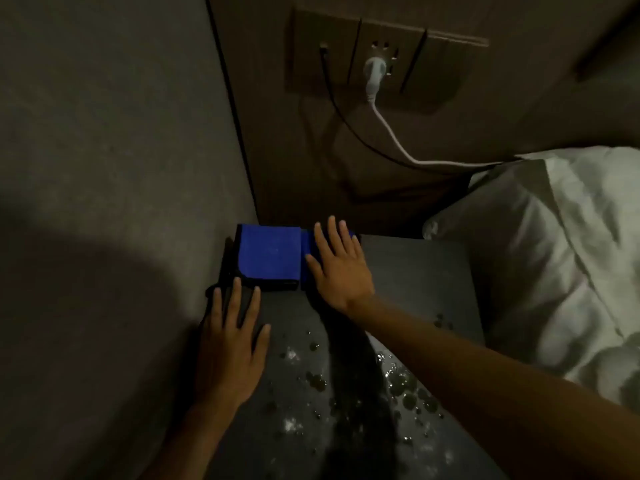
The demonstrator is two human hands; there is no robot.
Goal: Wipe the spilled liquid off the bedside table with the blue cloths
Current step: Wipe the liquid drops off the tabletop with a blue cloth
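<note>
Probably the folded blue cloths with black edging (268, 256), at the back left of the dark wet tabletop (415, 271), are soft and light, best pinched at an edge; the right hand (337, 265) lies flat and spread on them, the left hand (230, 344) flat beside, holding nothing.

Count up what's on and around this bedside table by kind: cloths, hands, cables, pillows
Blue cloths: 2, the larger and one under the right hand
Hands: 2, left, right
Cables: 2, white, black
Pillows: 1
Total: 7
</note>
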